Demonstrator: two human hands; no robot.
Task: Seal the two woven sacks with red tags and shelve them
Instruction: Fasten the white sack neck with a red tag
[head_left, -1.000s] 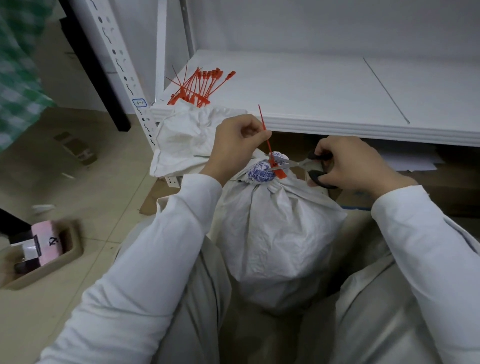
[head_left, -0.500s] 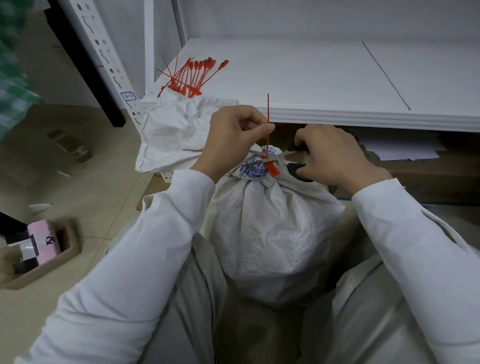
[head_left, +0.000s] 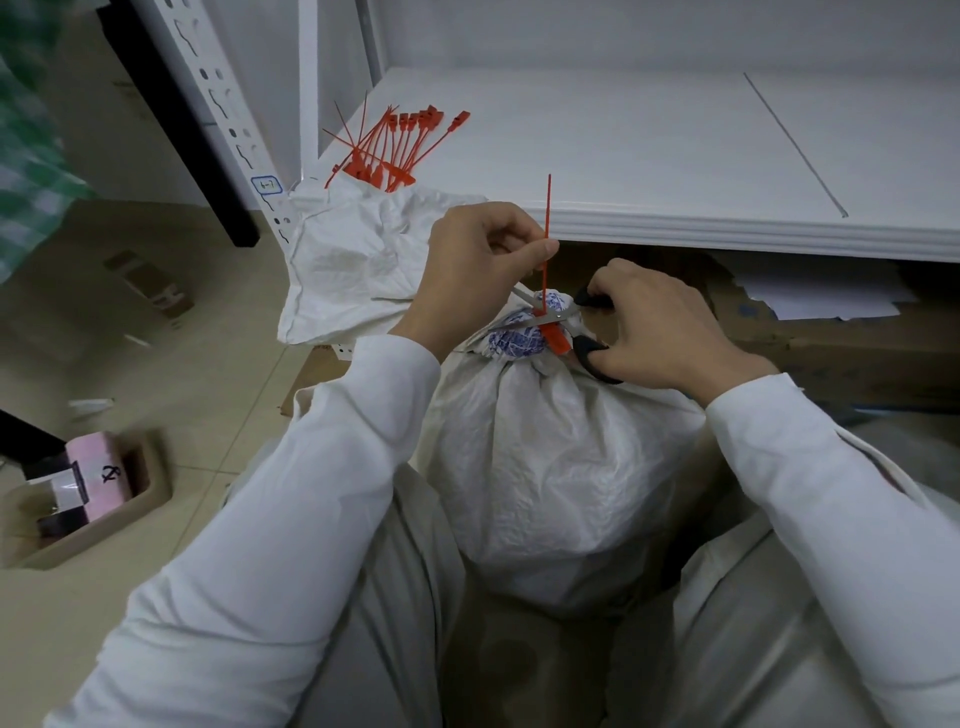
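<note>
A full white woven sack (head_left: 550, 467) stands between my knees, its neck gathered and cinched by a red tag (head_left: 555, 338). My left hand (head_left: 478, 265) pinches the tag's thin tail (head_left: 548, 208), which stands straight up. My right hand (head_left: 660, 332) grips black-handled scissors (head_left: 550, 314); their blades are around the tail just above the tag's lock. A second white sack (head_left: 358, 270) lies crumpled and slack at the shelf's left corner. A bundle of spare red tags (head_left: 400, 145) rests on the white shelf (head_left: 649, 156).
The shelf's perforated white upright (head_left: 234, 119) rises at the left. Flattened cardboard (head_left: 831, 332) and white paper lie under the shelf. A beige tray (head_left: 88, 499) with a pink box sits on the tiled floor at my left.
The scissors' blades have moved in from the right onto the tag's tail. My left hand has pulled the tail from a slant to straight up.
</note>
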